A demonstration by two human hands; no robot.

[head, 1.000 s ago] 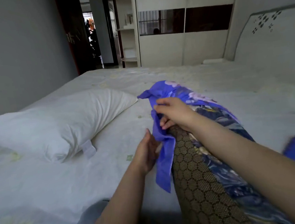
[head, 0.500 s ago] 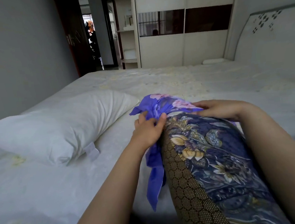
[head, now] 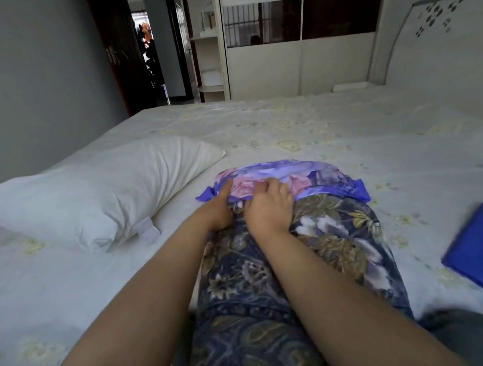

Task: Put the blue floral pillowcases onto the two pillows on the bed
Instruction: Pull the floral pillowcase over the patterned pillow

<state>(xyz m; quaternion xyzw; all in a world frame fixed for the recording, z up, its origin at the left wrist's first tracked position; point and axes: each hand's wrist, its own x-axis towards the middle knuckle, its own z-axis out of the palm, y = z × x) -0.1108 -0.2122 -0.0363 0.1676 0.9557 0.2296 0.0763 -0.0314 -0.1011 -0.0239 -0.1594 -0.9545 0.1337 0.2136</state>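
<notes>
A pillow with a dark blue floral cover (head: 312,252) lies lengthwise on the bed right in front of me. The blue floral pillowcase (head: 286,176), with pink roses, is bunched over its far end. My left hand (head: 216,210) holds the pillowcase's left edge, thumb up along the cloth, the other fingers hidden beside the pillow. My right hand (head: 268,206) grips the pillowcase's near hem on top of the pillow with curled fingers. A bare white pillow (head: 97,197) lies to the left. A folded blue cloth (head: 482,247) lies at the right.
The white mattress (head: 288,127) with faint yellow print spreads ahead. A grey wall stands on the left, an open doorway (head: 149,54) and a cream wardrobe (head: 297,63) at the back, and the headboard (head: 443,40) on the right.
The dark pillow has turned flat, floral face up. The pillowcase's hanging flap is now bunched across the far end. Both hands have come together at its near hem.
</notes>
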